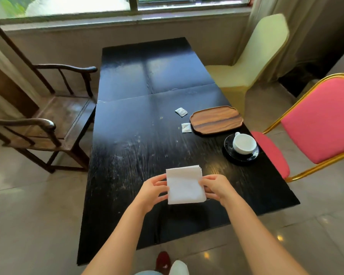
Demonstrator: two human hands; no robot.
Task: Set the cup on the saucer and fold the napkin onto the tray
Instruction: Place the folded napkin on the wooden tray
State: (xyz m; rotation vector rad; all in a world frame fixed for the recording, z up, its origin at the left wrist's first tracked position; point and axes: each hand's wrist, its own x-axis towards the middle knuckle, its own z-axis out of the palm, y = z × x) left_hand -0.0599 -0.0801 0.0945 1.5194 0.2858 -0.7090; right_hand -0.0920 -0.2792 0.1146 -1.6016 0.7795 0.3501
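Head view, looking down the long black table (139, 147). Both hands are on the napkin (184, 184), a white folded square near the table's near end, roughly centred across it. The left hand (154, 190) pinches the napkin's left edge, thumb on top and fingers curled under; that grip is narrow and closed on the cloth. The right hand (214, 187) does the same on the right edge, its grip also tight on the napkin. The napkin is nearly square, with no clear long axis; it sits slightly turned, its far edge tipped toward the right, and stacked layers show at the far right corner. Whether it lies flat on the table or is lifted just off it, I cannot tell.

Over to the right side: the white cup (243, 143) stands upright on the dark saucer (241, 155), mouth up, handle pointing away toward the tray. The wooden tray (215, 120) lies just beyond the saucer, bare, its long axis running across the table, left to right. Two small white packets (181, 112) lie just left of the tray. Napkin and tray are well apart.

A red chair (316, 120) stands at the right, a wooden chair (48, 124) at the left.
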